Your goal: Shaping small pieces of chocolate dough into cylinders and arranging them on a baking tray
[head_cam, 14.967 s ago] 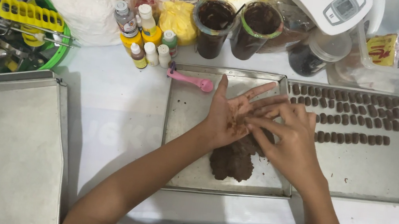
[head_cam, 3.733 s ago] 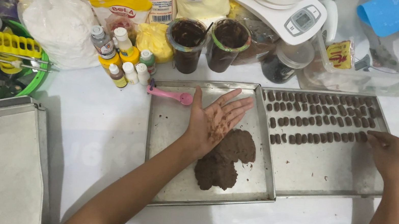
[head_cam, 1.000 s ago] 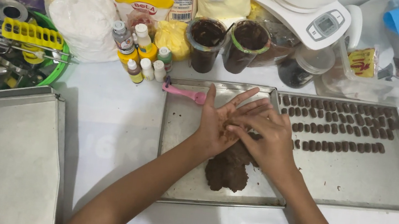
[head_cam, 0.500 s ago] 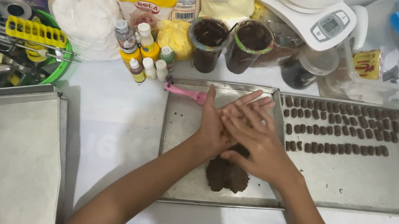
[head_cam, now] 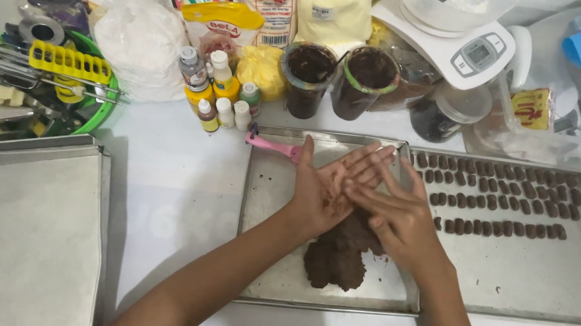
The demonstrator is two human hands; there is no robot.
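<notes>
Left hand: flat, palm up, fingers spread, held over the left tray.
Right hand: laid across the left palm, fingers extended, pressed palm to palm; presumably a small piece of dough between them, hidden from view.
Dough lump: dark brown mass, resting on the left tray just below both hands, partly covered by the right wrist.
Left tray: metal, shallow; holding only the dough lump, with a pink-handled tool at its far rim.
Right tray: metal, touching the left tray side by side; three rows of small brown dough pieces along the far edge, third row shorter than the rest.
Progress: judged partway; three rows shaped and laid out, most of the right tray bare, a sizeable lump left to portion.
Lined tray: at far left, covered with a plain sheet, nothing on it.
Two cups: clear plastic, dark brown contents, behind the left tray.
Small bottles: cluster of colouring bottles beside the cups.
Green basin: assorted metal and yellow utensils inside.
Kitchen scale: white, bowl on top, behind the right tray.
</notes>
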